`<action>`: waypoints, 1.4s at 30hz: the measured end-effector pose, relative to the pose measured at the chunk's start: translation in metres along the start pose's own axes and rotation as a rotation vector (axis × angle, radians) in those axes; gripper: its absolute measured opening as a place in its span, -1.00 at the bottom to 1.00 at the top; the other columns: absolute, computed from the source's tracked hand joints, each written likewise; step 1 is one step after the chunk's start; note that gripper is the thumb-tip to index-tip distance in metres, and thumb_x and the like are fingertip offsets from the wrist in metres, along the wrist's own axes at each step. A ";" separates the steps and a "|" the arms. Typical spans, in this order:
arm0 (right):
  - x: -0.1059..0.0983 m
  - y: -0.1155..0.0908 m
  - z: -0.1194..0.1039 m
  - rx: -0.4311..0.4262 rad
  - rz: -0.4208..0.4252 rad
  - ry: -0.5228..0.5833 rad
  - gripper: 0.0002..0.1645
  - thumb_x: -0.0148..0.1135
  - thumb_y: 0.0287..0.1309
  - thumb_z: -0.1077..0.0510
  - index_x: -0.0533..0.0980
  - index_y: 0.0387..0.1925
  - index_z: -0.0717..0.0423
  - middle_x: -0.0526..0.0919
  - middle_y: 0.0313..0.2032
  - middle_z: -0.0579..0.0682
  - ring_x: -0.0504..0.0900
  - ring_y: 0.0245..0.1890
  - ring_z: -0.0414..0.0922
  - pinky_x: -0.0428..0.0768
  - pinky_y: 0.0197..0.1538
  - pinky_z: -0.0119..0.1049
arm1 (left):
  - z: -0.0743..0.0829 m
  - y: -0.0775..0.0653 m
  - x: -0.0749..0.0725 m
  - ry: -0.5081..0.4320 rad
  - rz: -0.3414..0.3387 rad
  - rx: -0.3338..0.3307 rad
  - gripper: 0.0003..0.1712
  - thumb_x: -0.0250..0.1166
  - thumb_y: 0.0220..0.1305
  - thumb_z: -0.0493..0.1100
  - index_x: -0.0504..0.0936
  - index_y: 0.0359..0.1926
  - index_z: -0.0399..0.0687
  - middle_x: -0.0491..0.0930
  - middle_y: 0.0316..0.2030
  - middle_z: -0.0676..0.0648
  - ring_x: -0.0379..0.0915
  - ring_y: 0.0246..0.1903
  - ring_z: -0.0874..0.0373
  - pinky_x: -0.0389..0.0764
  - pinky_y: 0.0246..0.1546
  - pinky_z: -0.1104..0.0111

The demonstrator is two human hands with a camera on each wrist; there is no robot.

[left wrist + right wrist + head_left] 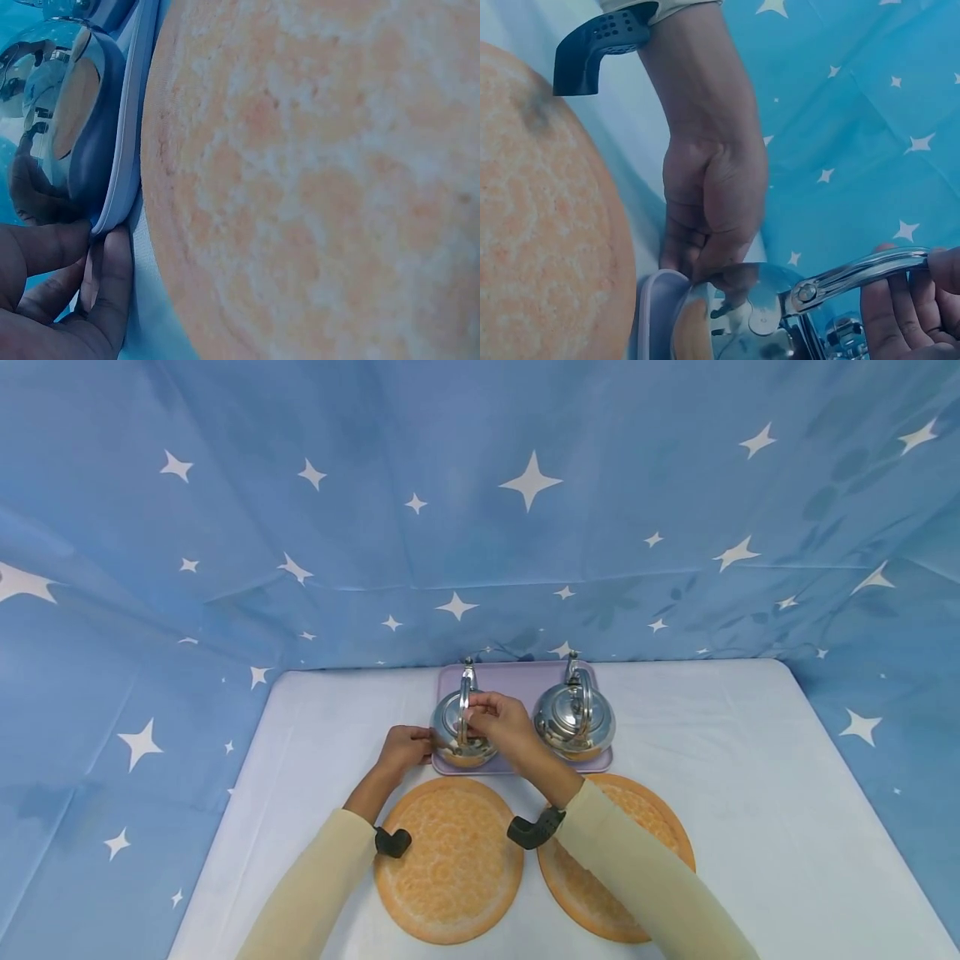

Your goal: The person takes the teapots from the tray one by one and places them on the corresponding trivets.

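Two shiny metal kettles stand on a lilac tray [517, 675] at the back of the table, spouts pointing away. My right hand [506, 727] grips the arched handle [855, 281] of the left kettle [446, 727], its fingers curled under the bar in the right wrist view. At the tray's near left corner, my left hand [407, 747] pinches the rim [124, 165], thumb on top and fingers below. The left kettle's body sits close beside that thumb. The right kettle [558, 714] stands untouched to the right of my right hand.
Two round bread-patterned mats, a left one [450, 860] and a right one [663, 818], lie in front of the tray. My right forearm crosses over the right mat. A white cloth [750, 793] covers the table, and a blue starry curtain [480, 543] hangs behind it.
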State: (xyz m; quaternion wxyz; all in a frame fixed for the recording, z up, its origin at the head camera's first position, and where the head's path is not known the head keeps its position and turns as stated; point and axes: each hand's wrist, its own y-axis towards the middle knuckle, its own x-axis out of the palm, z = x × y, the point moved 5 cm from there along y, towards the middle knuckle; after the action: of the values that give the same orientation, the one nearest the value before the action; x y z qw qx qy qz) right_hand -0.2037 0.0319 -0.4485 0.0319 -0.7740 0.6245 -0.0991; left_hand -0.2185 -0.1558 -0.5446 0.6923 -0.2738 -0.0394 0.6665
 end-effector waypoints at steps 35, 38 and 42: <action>0.027 -0.094 -0.007 0.005 -0.392 -0.008 -0.78 0.14 0.26 0.36 0.36 -0.10 0.39 0.56 -0.33 0.04 0.60 -0.34 -0.15 0.67 -0.10 -0.11 | 0.002 -0.002 -0.005 0.092 0.001 -0.022 -0.63 0.22 0.19 -0.37 0.59 0.04 -0.38 0.64 -0.19 -0.23 0.60 -0.28 0.06 0.67 -0.26 0.32; 0.031 -0.101 -0.003 0.018 -0.403 -0.016 -0.79 0.15 0.26 0.37 0.38 -0.11 0.39 0.57 -0.35 0.04 0.60 -0.34 -0.15 0.67 -0.11 -0.10 | 0.005 -0.004 -0.005 0.081 -0.006 -0.014 -0.65 0.21 0.20 -0.38 0.59 0.02 -0.40 0.64 -0.26 -0.21 0.61 -0.38 0.12 0.68 -0.33 0.37; 0.037 -0.108 0.004 0.024 -0.423 -0.003 -0.79 0.15 0.24 0.39 0.38 -0.12 0.40 0.57 -0.35 0.04 0.60 -0.33 -0.15 0.68 -0.12 -0.17 | 0.004 -0.005 -0.003 0.057 -0.016 -0.019 -0.65 0.20 0.21 -0.39 0.59 0.03 -0.39 0.63 -0.23 -0.22 0.61 -0.41 0.15 0.68 -0.33 0.39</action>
State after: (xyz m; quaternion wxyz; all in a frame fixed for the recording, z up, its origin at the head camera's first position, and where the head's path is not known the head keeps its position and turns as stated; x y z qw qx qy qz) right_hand -0.0918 0.0194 -0.4293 0.0205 -0.8876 0.4468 -0.1100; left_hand -0.2164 -0.1575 -0.5380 0.6960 -0.2990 -0.0281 0.6522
